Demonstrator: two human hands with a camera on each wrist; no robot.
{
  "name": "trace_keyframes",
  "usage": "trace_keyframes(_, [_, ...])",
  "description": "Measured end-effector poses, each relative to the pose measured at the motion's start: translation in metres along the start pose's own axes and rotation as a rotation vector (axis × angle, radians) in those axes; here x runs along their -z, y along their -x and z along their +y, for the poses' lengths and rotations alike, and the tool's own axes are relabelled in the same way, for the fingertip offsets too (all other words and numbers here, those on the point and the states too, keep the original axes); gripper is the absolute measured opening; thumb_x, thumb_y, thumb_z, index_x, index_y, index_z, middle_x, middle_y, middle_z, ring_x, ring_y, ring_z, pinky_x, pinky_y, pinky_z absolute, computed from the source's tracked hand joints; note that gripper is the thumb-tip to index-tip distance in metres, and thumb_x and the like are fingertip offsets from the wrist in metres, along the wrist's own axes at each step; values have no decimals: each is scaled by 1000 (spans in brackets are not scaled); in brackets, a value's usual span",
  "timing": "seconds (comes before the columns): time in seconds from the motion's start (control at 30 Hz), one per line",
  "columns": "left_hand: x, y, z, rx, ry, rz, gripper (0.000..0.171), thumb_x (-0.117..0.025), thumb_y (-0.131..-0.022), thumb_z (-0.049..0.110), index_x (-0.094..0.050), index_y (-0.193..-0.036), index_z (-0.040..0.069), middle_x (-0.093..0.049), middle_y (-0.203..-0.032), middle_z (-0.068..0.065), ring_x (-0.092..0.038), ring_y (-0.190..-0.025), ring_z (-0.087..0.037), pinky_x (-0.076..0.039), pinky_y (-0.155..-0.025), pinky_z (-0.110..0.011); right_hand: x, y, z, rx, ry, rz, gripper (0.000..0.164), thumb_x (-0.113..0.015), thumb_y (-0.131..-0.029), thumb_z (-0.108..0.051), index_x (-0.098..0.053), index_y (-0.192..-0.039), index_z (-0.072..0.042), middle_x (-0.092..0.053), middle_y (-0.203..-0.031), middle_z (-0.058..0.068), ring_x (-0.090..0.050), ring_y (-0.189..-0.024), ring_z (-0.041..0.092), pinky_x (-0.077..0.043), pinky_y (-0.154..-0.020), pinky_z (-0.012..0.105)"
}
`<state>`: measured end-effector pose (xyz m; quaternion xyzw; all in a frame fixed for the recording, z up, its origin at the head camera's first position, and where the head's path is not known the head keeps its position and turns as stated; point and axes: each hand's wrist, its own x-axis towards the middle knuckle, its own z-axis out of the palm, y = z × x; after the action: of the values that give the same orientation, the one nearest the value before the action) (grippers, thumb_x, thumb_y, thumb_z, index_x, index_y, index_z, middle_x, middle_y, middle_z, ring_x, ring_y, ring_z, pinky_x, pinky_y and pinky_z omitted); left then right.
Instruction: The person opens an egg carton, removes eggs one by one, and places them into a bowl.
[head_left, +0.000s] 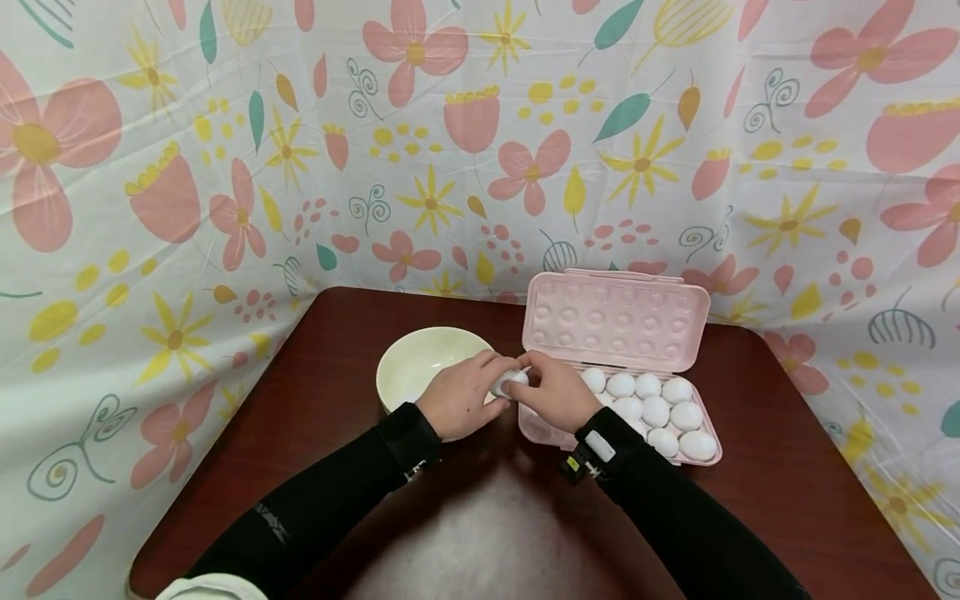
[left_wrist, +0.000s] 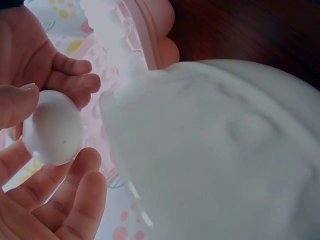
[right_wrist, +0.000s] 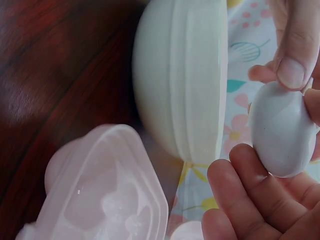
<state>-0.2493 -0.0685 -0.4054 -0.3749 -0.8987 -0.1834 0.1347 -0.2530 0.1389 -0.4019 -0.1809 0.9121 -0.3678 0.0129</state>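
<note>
A white egg (head_left: 510,382) is between the two hands, over the gap between the cream bowl (head_left: 397,367) and the pink egg carton (head_left: 536,429). The left hand (head_left: 465,398) holds the egg from the left. In the right wrist view, its thumb presses the upper end of the egg (right_wrist: 282,132). The right hand (head_left: 558,392) grips the egg from the other side, thumb across the shell in the head view. Close up in the left wrist view, the egg (left_wrist: 52,127) looks whole, with a tiny dark speck. The left forearm hides part of the bowl's near rim.
Several white eggs (head_left: 656,412) sit in the carton, whose dimpled lid (head_left: 617,321) stands raised at the back. Everything rests on a dark reddish-brown table (head_left: 330,367). A flower-printed cloth (head_left: 450,183) hangs behind and along both sides.
</note>
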Motion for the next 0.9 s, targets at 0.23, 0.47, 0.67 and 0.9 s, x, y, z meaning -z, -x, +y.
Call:
trace_keyframes(0.23, [3,4,-5,-8,-13,27,45,-72,-93,21,-58,-136,19,-57,-115,1,-59,-91,-12,-52,-70,-30,-4,-4,-7,18,-48,3,29,-68,-95,-40,-65,-114,-17,-63,-77,-3,-58,-72,15,-46,-69,34])
trace_keyframes(0.47, [8,7,-13,19,-38,-7,45,-72,-94,26,-59,-136,19,-58,-122,0,-63,-101,-12,-53,-78,-30,-7,-8,-15,54,-71,-36,28,-66,-97,-38,-66,-116,-18,-68,-95,-5,-63,-87,14,-48,-80,36])
trace_keyframes(0.67, [15,12,-26,82,-28,-36,44,-72,-94,25,-60,-135,20,-58,-119,-1,-63,-93,-14,-52,-75,-31,-12,-13,-14,94,-16,-35,30,-63,-99,-33,-65,-122,-14,-69,-93,-4,-63,-86,13,-49,-80,36])
trace_keyframes(0.9, [33,21,-62,292,-81,-159,42,-68,-97,31,-58,-136,19,-61,-123,-2,-63,-99,-16,-51,-83,-36,-14,-15,-8,55,14,-22,35,-62,-98,-31,-64,-126,-10,-69,-98,-2,-64,-90,15,-49,-82,38])
